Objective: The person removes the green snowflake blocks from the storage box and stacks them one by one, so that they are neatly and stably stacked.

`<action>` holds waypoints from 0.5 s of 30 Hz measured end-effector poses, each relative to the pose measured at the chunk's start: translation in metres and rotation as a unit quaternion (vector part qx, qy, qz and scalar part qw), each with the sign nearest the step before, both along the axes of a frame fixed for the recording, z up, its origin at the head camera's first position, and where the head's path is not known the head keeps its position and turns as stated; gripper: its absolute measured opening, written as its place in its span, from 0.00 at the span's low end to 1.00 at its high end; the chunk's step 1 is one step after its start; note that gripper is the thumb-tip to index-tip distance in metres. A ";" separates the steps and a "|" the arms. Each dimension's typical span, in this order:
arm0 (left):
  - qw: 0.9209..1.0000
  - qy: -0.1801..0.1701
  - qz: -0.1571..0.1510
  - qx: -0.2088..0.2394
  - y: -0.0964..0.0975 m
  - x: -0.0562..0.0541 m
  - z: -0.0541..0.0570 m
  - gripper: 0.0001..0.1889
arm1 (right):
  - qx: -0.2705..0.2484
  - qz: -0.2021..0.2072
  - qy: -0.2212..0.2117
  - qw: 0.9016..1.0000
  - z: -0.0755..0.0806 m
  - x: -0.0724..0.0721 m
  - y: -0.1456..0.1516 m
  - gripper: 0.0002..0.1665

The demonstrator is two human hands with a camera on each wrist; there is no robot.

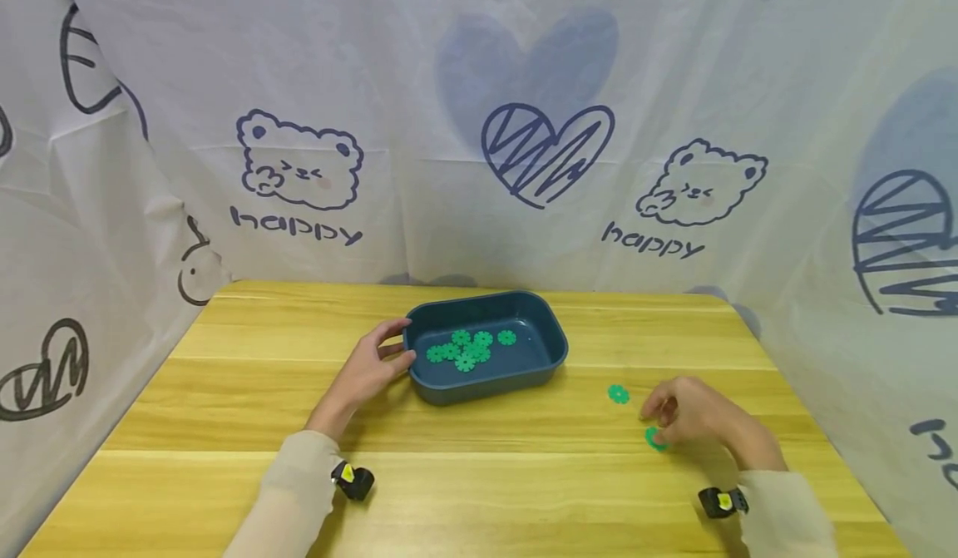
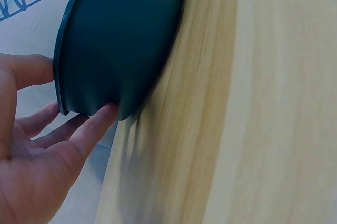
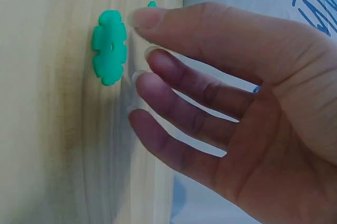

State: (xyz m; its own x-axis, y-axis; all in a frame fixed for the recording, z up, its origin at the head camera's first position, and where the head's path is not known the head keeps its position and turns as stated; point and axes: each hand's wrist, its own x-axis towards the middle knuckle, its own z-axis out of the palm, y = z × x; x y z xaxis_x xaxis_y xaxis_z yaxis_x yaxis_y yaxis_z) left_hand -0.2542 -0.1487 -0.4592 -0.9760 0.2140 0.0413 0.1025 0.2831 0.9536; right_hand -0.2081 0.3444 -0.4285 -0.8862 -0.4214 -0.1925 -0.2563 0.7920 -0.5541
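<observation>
A dark blue-green bin stands near the middle of the table with several green flower-shaped discs lying in it. At its left end is my left hand; the fingertips and thumb rest against the outside of the wall and rim. My right hand hovers low over the right of the table, fingers loosely bent and nothing between them. Just beyond its thumb tip lies a green flower-shaped disc, partly covered by the hand in the head view. A second loose disc lies farther back.
The wooden table reaches back to a white cloth printed with bears and hearts, which also hangs at both sides. A small black device is strapped to the left wrist, another to the right.
</observation>
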 end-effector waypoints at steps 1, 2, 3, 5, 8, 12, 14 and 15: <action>1.000 0.000 0.000 0.000 0.000 0.000 0.000 0.31 | 0.002 0.001 -0.003 1.000 0.000 0.001 0.000 0.17; 1.000 0.000 0.001 0.001 0.000 0.000 0.000 0.31 | 0.003 0.002 -0.007 1.000 -0.001 0.002 0.001 0.18; 1.000 0.000 0.001 0.001 0.000 0.000 0.000 0.31 | 0.003 0.002 -0.010 1.000 -0.001 0.003 0.001 0.18; 1.000 0.000 0.001 -0.001 0.000 -0.001 0.000 0.31 | 0.004 0.001 -0.020 1.000 -0.001 0.004 0.002 0.19; 1.000 0.000 0.002 -0.002 0.000 -0.001 0.000 0.31 | 0.002 -0.003 -0.031 1.000 -0.002 0.004 0.002 0.20; 1.000 0.001 0.001 -0.002 0.000 0.000 0.000 0.31 | 0.005 -0.001 -0.027 1.000 -0.004 0.003 0.002 0.19; 1.000 0.001 0.002 -0.001 -0.001 0.000 0.000 0.31 | 0.007 0.001 -0.019 1.000 -0.006 0.002 0.002 0.18; 1.000 0.001 0.002 0.000 -0.001 0.000 -0.001 0.31 | 0.007 0.004 -0.016 1.000 -0.007 0.002 0.002 0.18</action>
State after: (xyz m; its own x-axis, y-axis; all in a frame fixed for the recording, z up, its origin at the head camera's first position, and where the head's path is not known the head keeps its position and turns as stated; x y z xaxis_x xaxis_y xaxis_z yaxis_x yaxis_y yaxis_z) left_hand -0.2545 -0.1495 -0.4599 -0.9767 0.2099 0.0441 0.1039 0.2836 0.9533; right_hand -0.2060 0.3465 -0.4355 -0.8761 -0.4255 -0.2267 -0.2446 0.7974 -0.5517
